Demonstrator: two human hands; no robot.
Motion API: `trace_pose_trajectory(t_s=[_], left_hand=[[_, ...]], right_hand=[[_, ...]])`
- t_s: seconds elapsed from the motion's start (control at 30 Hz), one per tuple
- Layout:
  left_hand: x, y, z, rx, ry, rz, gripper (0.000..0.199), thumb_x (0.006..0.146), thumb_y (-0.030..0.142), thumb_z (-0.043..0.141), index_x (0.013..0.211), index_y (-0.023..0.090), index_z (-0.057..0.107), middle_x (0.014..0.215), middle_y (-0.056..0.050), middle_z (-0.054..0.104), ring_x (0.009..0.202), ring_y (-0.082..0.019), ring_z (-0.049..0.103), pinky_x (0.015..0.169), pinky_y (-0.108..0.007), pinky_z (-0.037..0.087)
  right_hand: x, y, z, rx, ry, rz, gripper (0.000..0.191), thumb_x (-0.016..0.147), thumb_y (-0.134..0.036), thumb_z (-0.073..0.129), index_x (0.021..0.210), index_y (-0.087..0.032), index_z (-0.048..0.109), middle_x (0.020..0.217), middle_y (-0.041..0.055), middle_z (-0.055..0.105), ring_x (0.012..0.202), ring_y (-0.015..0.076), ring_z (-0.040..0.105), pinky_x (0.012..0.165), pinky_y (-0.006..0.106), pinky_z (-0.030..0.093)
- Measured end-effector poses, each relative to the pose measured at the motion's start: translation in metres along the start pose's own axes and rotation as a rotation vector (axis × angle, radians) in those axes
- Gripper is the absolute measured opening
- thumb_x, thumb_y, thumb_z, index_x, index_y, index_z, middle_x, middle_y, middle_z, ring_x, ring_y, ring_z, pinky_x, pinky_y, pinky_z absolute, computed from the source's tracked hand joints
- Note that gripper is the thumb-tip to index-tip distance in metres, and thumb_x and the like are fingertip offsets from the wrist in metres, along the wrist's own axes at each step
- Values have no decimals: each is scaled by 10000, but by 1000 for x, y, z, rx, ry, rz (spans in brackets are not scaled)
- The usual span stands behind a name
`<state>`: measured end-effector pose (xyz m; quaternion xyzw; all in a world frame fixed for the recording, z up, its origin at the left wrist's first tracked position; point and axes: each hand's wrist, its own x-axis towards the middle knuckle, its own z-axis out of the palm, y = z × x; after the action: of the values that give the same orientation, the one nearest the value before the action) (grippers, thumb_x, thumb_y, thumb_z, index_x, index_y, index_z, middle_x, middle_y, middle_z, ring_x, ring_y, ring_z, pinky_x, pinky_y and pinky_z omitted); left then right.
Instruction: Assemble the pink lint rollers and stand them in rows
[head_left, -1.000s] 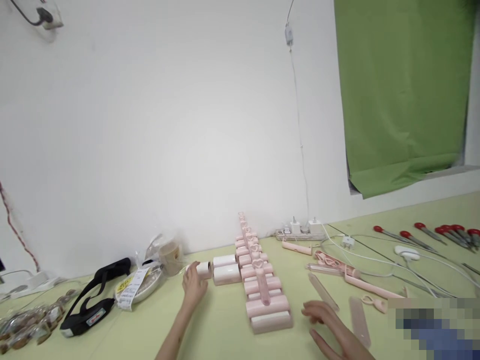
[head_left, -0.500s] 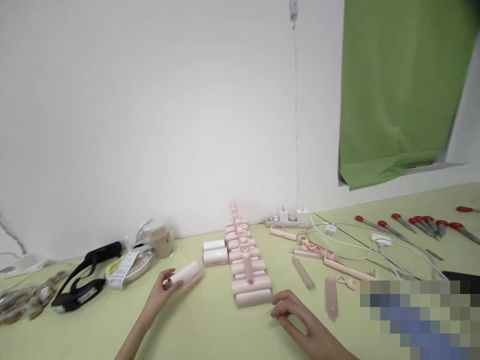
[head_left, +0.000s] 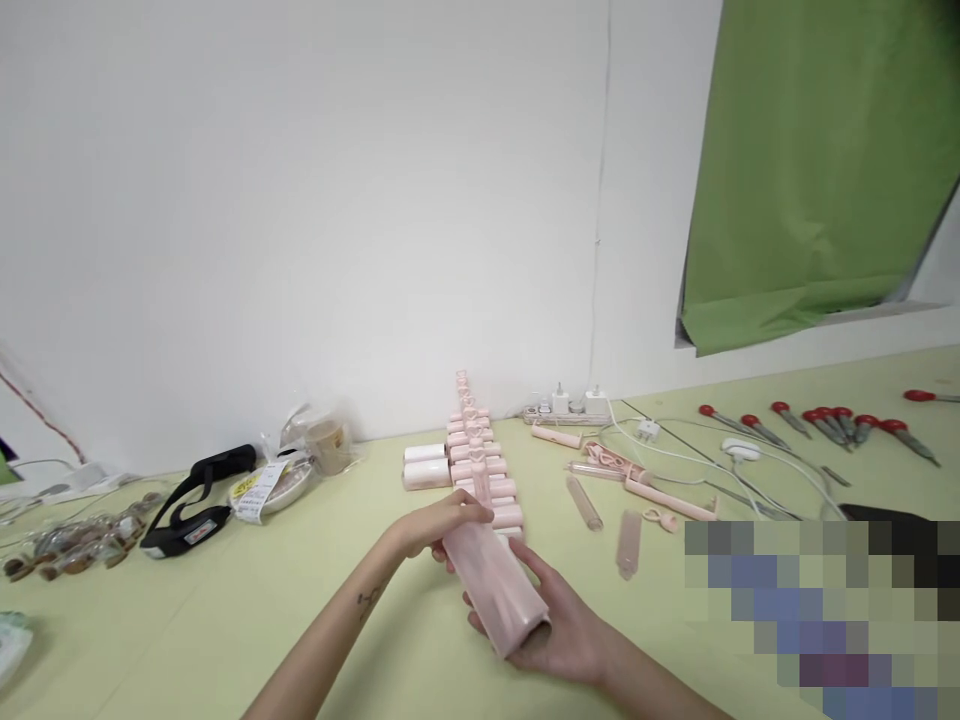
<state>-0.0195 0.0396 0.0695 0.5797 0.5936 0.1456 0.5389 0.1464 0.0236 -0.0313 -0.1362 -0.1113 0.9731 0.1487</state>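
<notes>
A pale pink lint roller refill roll is in both my hands above the front of the table, tilted with its dark hollow end toward me. My left hand grips the far end, fingers over its top. My right hand is closed round its right side and underside near the close end. Just beyond stands a row of pink rolls, with clear pink handles ending in heart-shaped loops laid along it. My hands hide the row's front. Two white rolls lie left of the row.
Loose pink handle parts and clear pink covers lie to the right, near white cables and a power strip. Red-handled tools sit further right. At left are a black strap, a paper cup and bagged items.
My left hand has brought the roll rightward and closer, in front of the row. My right hand, empty before, now holds it too. The view has shifted slightly.
</notes>
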Motion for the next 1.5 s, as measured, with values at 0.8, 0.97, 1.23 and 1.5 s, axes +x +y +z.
trace_pose_trajectory(t_s=[0.8, 0.97, 1.23, 1.5], left_hand=[[-32, -134, -13, 215, 630, 318, 568, 653, 377, 603, 1166, 249, 395, 1225, -70, 416, 1153, -245, 354, 965, -398, 283], [-26, -71, 27, 214, 376, 505, 412, 779, 412, 460, 1172, 289, 448, 1225, -36, 453, 1165, -209, 364, 983, -357, 278], [5, -50, 55, -282, 430, 483, 330, 746, 407, 515, 923, 146, 612, 927, -60, 660, 899, -220, 581, 826, -322, 439], [-7, -51, 65, -92, 303, 561, 365, 762, 256, 478, 1119, 197, 525, 1140, -71, 560, 1033, -216, 513, 871, -332, 421]], right_hand=[[-12, -5, 8, -25, 238, -308, 177, 706, -269, 575, 813, -134, 531, 634, -6, 560, 589, 95, 565, 425, 158, 416], [-11, 3, 10, -258, 323, -399, 219, 732, -327, 565, 799, -119, 552, 577, 2, 553, 512, 85, 518, 415, 176, 405], [-11, 11, 17, -460, 409, -562, 282, 727, -426, 566, 813, -162, 519, 624, -8, 547, 521, 93, 499, 464, 211, 428], [-18, 21, 24, -581, 321, -406, 252, 744, -396, 532, 823, -170, 453, 591, -17, 542, 498, 101, 495, 409, 204, 427]])
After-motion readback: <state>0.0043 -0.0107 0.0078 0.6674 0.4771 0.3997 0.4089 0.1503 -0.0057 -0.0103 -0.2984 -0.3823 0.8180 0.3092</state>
